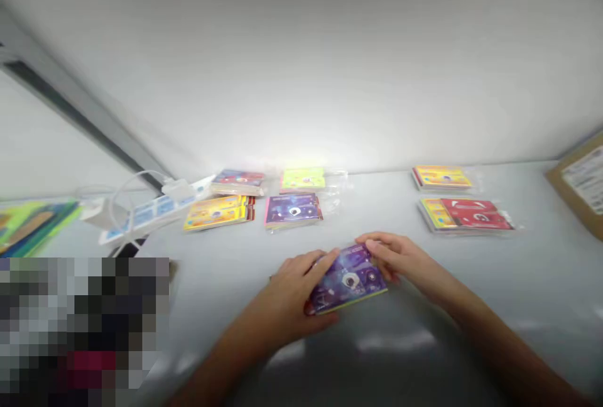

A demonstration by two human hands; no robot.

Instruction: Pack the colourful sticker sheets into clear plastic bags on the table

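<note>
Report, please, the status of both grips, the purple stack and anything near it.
Left grip and right grip on purple stack, at opposite sides. Purple side up, turned slightly. Other packs farther back, apart from it.

Beyond hands (298, 287) (409, 262), open lane between bagged purple stack (293, 209) and red stack (475, 213); wall (330, 80) behind

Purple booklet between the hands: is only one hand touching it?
No, the left hand holds the purple booklet at left, the right hand at its upper right corner.
</note>
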